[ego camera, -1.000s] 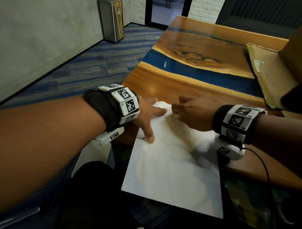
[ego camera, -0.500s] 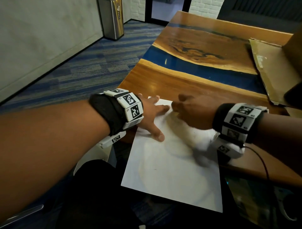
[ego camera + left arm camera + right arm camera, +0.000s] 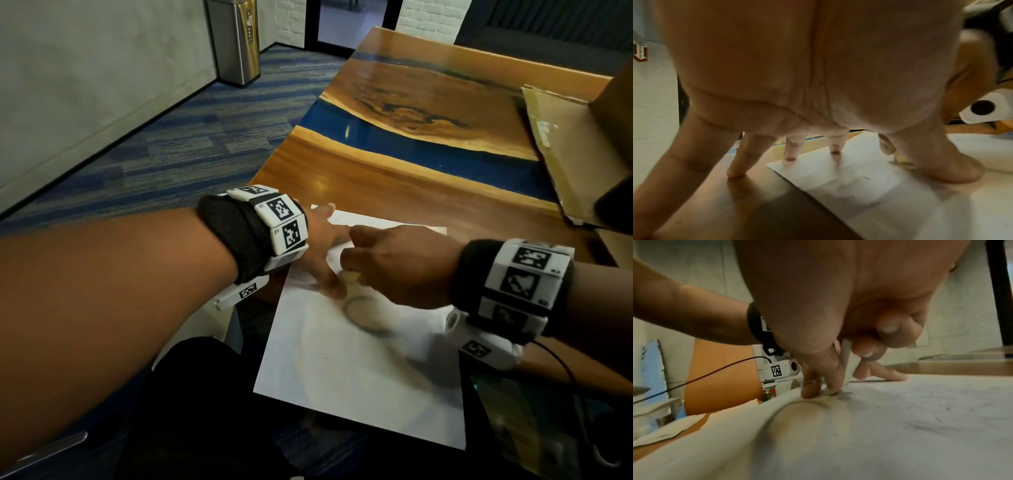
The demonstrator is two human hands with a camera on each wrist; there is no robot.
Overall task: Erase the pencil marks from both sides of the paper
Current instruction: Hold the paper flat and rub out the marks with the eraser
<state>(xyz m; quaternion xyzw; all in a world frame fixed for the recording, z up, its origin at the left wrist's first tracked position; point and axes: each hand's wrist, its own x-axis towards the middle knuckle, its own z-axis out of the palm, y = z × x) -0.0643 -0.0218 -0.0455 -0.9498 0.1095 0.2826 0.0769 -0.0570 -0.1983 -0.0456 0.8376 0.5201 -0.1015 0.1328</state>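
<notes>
My right hand (image 3: 404, 263) pinches a pale eraser (image 3: 846, 365), thumb and forefinger curled round it, its tip on the paper (image 3: 359, 377) by a dark curved pencil mark (image 3: 363, 318). My left hand (image 3: 318, 246) lies spread, straight fingers pinning the sheet's far left corner to the wooden table (image 3: 394, 178). Best, I judge, to rub in short strokes away from that pinned corner, so the sheet cannot buckle.

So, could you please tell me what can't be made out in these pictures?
- Underside of the paper: face down in every view, so any marks there are hidden.
- Eraser: mostly covered by the right hand; shape unclear.
- Pencil marks: faint and motion-blurred in the head view.
- Cardboard: cut off by the head view's right edge.
</notes>
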